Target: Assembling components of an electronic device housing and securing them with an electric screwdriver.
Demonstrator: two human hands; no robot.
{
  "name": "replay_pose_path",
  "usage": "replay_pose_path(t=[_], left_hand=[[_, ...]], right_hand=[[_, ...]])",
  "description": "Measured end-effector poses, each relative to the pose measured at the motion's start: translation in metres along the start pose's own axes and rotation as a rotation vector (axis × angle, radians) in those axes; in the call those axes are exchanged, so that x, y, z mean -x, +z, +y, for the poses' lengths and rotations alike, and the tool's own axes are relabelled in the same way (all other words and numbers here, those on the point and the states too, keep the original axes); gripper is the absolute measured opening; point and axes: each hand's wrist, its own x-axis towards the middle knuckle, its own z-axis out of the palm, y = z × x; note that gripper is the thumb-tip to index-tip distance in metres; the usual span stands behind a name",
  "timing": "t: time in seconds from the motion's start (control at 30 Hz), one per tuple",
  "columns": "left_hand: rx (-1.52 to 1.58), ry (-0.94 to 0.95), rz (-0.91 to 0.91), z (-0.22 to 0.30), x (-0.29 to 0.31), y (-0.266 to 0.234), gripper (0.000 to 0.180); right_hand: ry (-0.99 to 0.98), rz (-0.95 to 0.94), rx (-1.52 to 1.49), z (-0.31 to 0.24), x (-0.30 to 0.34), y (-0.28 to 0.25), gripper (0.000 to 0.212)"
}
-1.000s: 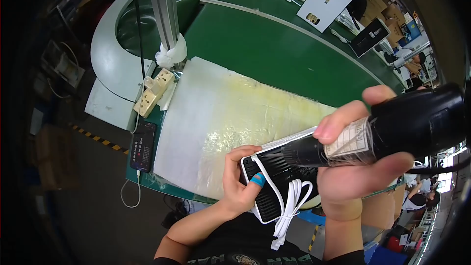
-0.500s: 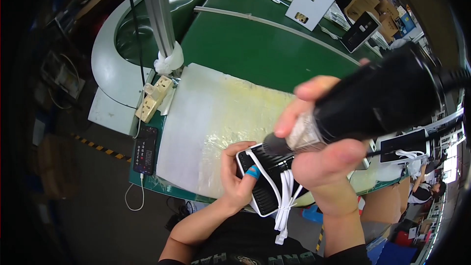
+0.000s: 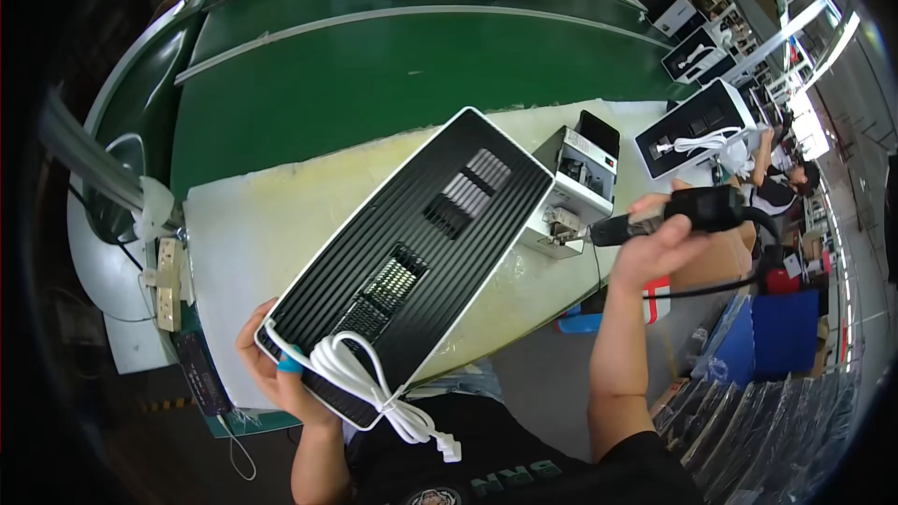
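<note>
A long white box-shaped appliance (image 3: pixel 486 271) with a ribbed black panel and vent grilles lies slanted in front of me. My left hand (image 3: pixel 281 379), blue tape round its thumb, grips the lower left corner. A tied bundle of white power cord (image 3: pixel 346 365) hangs over that end, its plug (image 3: pixel 451 450) dangling past the edge. My right hand (image 3: pixel 655 254) is closed round a black electric screwdriver (image 3: pixel 706 209). Its tip points left and meets the front of a small screw feeder (image 3: pixel 589 171) beyond the appliance's right corner; whether a screw sits on the tip cannot be made out.
A pale mat (image 3: pixel 253 215) covers the bench beside a green conveyor belt (image 3: pixel 374 65). At left are a power strip (image 3: pixel 168 285), a phone (image 3: pixel 201 374) and a metal post (image 3: pixel 98 164). Another corded appliance (image 3: pixel 697 131) stands right; a co-worker (image 3: pixel 781 182) is beyond.
The screwdriver has moved from over the appliance, away to the right, to the screw feeder. My view has turned right, and the appliance now shows at full length, still in my left hand.
</note>
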Motion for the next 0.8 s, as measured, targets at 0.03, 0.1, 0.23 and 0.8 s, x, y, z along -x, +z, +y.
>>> replay_pose_path(t=[0.03,0.1,0.23,0.8], left_hand=[[-0.004,0.012,0.006,-0.004,0.0,-0.003,0.049],[-0.004,0.027,0.026,-0.001,0.003,-0.002,0.049],[-0.054,0.042,0.023,0.003,0.005,-0.003,0.05],[0.187,-0.016,-0.052,-0.001,0.007,-0.005,0.042]], right_hand=[[-0.024,0.001,-0.014,0.008,0.005,0.002,0.052],[-0.092,-0.059,-0.015,0.028,0.013,-0.002,0.05],[-0.01,-0.141,-0.02,0.04,0.029,-0.012,0.053],[0.383,-0.643,-0.963,-0.261,0.015,0.154,0.075]])
